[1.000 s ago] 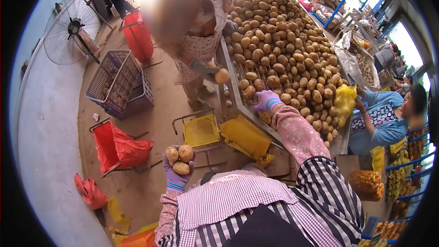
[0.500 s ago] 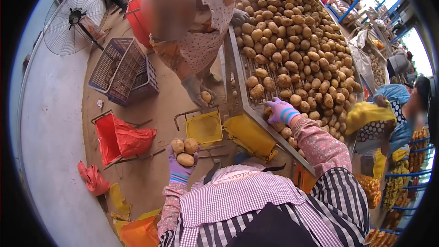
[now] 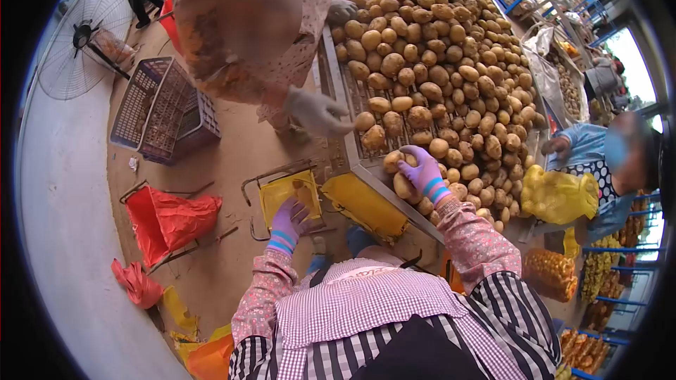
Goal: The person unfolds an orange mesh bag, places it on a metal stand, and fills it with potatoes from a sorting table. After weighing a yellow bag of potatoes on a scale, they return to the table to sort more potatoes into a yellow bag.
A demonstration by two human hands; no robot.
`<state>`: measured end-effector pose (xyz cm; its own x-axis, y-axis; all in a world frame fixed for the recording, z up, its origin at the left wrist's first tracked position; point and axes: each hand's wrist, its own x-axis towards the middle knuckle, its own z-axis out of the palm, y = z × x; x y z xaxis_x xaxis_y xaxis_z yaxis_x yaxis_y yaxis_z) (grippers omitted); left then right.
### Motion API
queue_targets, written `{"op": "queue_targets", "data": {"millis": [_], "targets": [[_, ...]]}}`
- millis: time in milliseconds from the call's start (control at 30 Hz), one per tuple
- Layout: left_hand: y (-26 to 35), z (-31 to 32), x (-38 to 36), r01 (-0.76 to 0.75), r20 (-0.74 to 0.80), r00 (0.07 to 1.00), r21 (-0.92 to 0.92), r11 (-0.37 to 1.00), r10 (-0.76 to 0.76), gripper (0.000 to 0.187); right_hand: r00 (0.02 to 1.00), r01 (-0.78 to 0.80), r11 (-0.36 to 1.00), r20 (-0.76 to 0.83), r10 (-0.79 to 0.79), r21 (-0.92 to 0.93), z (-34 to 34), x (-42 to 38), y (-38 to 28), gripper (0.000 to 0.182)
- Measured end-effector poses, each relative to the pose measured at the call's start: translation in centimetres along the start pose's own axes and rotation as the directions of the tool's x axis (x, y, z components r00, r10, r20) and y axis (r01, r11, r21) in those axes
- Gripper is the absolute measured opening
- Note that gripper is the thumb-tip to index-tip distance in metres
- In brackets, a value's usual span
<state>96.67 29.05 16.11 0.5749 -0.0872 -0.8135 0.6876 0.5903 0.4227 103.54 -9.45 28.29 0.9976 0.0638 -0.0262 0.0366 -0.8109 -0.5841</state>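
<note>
My left hand (image 3: 289,219), in a purple glove with blue stripes, is over the near edge of a yellow bag (image 3: 277,200) held on a metal frame. Its fingers are spread and no potato shows in it. A blurred brown shape, perhaps potatoes, is at the bag's mouth just beyond the fingertips. My right hand (image 3: 421,171), gloved alike, is at the near left corner of the sorting table (image 3: 370,166), its fingers curled round a potato (image 3: 393,162). Another potato (image 3: 404,186) lies against the hand. Many potatoes (image 3: 451,77) cover the slatted table.
Across from me a co-worker's gloved hand (image 3: 320,112) is beside the table edge. Another person (image 3: 598,169) stands at the right by a yellow net bag (image 3: 560,195). Left are purple crates (image 3: 165,109), a red bag (image 3: 172,222) on a frame and a fan (image 3: 82,35).
The potatoes have left my left hand, which has moved up to the yellow bag and opened. My right hand has closed round a potato. The co-worker's hand has moved to the table, without its potato.
</note>
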Motion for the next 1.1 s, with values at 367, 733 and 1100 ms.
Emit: {"op": "queue_targets", "data": {"millis": [367,733,1100], "targets": [[0.7,24.5,-0.7,-0.820,0.906,0.249,0.385,-0.424,0.341,0.038,0.918,-0.264,0.868,0.168,0.360,-0.422,-0.4,-3.6,-4.9,0.057],[0.5,28.3,2.6,-0.817,0.841,0.523,0.540,-0.201,0.134,0.060,0.860,-0.291,0.885,0.305,0.408,-0.364,0.2,-0.8,-3.5,0.051],[3.2,3.5,-1.4,-0.223,0.358,0.908,-0.025,0.975,0.217,0.059,0.909,-0.372,0.815,0.351,0.224,0.444,-0.3,-1.3,-0.7,0.061]]}}
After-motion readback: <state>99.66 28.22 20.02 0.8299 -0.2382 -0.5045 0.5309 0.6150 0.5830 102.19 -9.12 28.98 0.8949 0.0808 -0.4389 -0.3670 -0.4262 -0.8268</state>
